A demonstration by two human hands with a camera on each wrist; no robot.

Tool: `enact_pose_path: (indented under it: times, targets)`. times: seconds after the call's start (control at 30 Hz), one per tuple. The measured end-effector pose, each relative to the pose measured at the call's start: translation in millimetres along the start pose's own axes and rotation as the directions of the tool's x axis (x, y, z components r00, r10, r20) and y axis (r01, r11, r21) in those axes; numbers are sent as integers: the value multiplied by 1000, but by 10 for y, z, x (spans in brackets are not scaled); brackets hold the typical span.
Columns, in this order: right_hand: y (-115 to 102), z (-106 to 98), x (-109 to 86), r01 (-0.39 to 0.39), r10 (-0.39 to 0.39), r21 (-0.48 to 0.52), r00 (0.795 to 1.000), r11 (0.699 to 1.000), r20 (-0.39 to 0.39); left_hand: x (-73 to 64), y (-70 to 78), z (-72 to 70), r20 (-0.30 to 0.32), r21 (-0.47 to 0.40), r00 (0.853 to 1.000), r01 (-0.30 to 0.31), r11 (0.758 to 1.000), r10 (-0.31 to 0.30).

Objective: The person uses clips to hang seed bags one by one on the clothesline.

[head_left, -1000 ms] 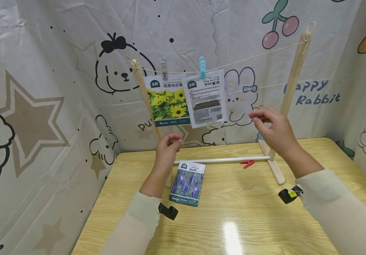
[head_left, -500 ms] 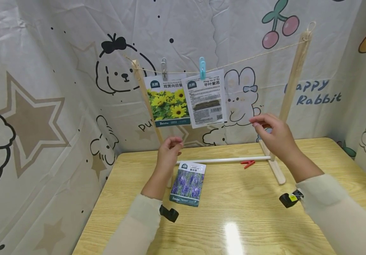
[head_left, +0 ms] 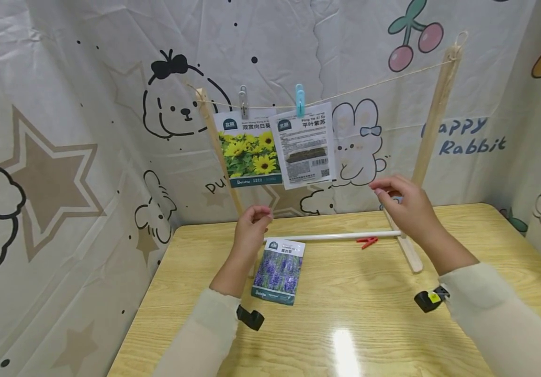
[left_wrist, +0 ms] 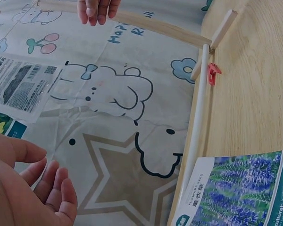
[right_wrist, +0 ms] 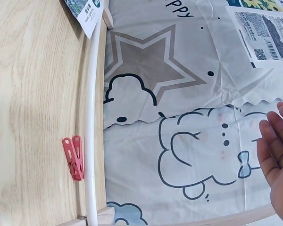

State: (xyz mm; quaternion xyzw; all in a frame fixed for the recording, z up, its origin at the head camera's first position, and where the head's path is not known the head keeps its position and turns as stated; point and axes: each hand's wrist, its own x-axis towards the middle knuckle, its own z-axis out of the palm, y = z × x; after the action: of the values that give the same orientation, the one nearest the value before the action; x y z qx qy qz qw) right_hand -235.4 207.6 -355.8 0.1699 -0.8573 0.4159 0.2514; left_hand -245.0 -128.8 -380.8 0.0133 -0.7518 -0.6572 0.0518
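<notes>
Two seed packets hang from a thin string: a yellow-flower packet (head_left: 251, 152) under a grey clothespin (head_left: 244, 102), and a white text-covered packet (head_left: 304, 149) under a blue clothespin (head_left: 300, 99). My left hand (head_left: 251, 230) hovers below them with loosely bent fingers and nothing in it. To the right of the white packet, my right hand (head_left: 404, 204) is also raised, fingers relaxed, holding nothing. A purple-flower seed packet (head_left: 278, 272) lies on the table beside my left wrist. Behind it, near the rack's right foot, lies a red clothespin (head_left: 367, 242).
The string (head_left: 374, 84) runs between two wooden posts (head_left: 432, 120), higher on the right. A white rod (head_left: 336, 236) joins the posts low down, close over the wooden table (head_left: 346, 303). A printed cloth (head_left: 124, 31) covers the walls behind and beside it.
Both hands have sunk slightly, the right one more clearly. The packets and clothespins stay where they were.
</notes>
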Motion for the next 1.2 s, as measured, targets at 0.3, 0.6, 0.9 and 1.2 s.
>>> enact_pose_path:
  times: [0.3,0.6,0.9,1.2]
  targets:
    - [65,44,-53,-10,10,-6,1000,1000,-1,-18,-36,-20,21,14,1000,13,1000,-13]
    - [114,70,-115,-20,20,-2,1000,1000,6,-31,-91,-15,13,16,1000,14,1000,-14]
    - [171,119,-193,-59,59,-13,998,998,31,-75,-135,-11,-3,27,1000,16,1000,-16]
    - [254,159,-270,-79,80,-9,995,997,65,-71,-212,-37,6,11,999,40,999,-40]
